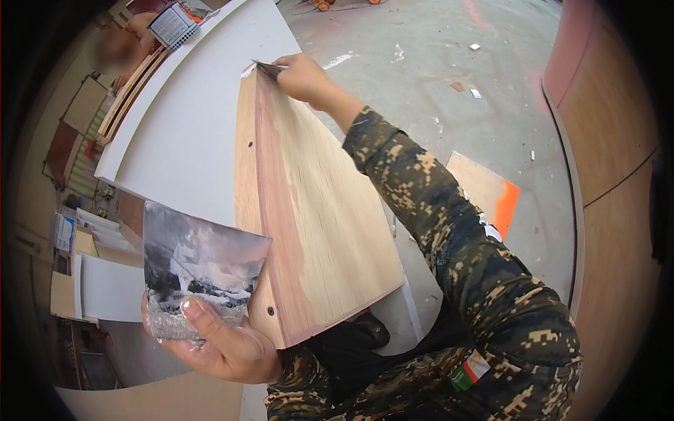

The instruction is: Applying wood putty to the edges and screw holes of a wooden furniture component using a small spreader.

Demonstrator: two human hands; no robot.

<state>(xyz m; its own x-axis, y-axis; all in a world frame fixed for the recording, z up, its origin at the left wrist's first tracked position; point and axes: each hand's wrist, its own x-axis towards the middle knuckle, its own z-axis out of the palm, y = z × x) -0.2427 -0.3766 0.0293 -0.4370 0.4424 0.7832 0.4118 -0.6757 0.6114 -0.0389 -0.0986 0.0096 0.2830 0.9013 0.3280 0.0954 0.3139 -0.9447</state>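
Observation:
My left hand (228, 351) grips a wide metal putty plate (203, 238) smeared with white putty, the thumb lying on its face. That plate is beside the near end of a wooden panel (330, 224). The panel has a pale face, a reddish strip and a narrow edge with dark screw holes. At the panel's far corner, my right hand (303, 78) is closed on a putty knife (268, 70). The knife's blade meets the corner, where a dab of white putty shows. Fingers hide most of the knife's handle.
A white tabletop (203, 105) lies under and left of the panel. A tin (173, 27) and stacked wood strips (133, 95) line its far left side, near another person (116, 52). An orange-edged board (484, 189) rests on the grey floor (449, 91). Curved wooden panelling (618, 140) stands right.

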